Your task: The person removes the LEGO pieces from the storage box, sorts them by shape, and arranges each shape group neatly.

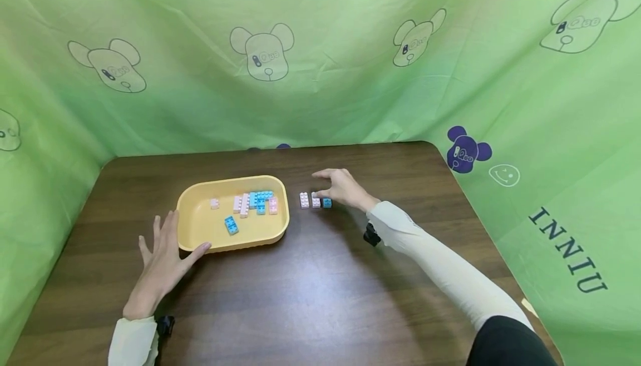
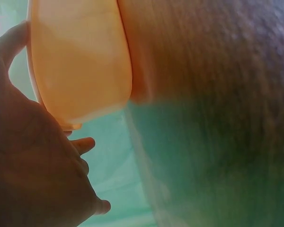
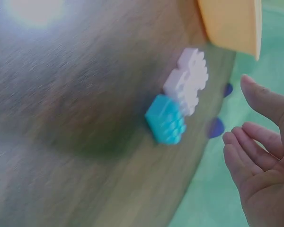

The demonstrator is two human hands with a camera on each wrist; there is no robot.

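While the right hand [image 1: 345, 189] hovers over the short row of blocks right of centre in the head view, its thumb stands apart from its loosely bent fingers, pinching nothing. In that row, a white block [image 1: 304, 201] sits leftmost, a pale pink block [image 1: 316, 203] in the middle and a blue block [image 1: 327, 203] at the right, on the brown table [image 1: 310, 305].

All three look like hard plastic: light, stiff, fairly smooth and unlikely to break. The best hold is probably a pinch of thumb and finger across the long side walls, below the studs.

The studs face up. The white block's long axis runs up and down the frame, and the pink one seems to match; the hand covers part of the blue one in the head view, so its length there is hard to judge.

At centre left, the left hand [image 1: 161, 268] rests against the yellow tray [image 1: 200, 228], fingers spread, thumb at the lower rim. The tray's long axis runs left to right, rising slightly rightward.
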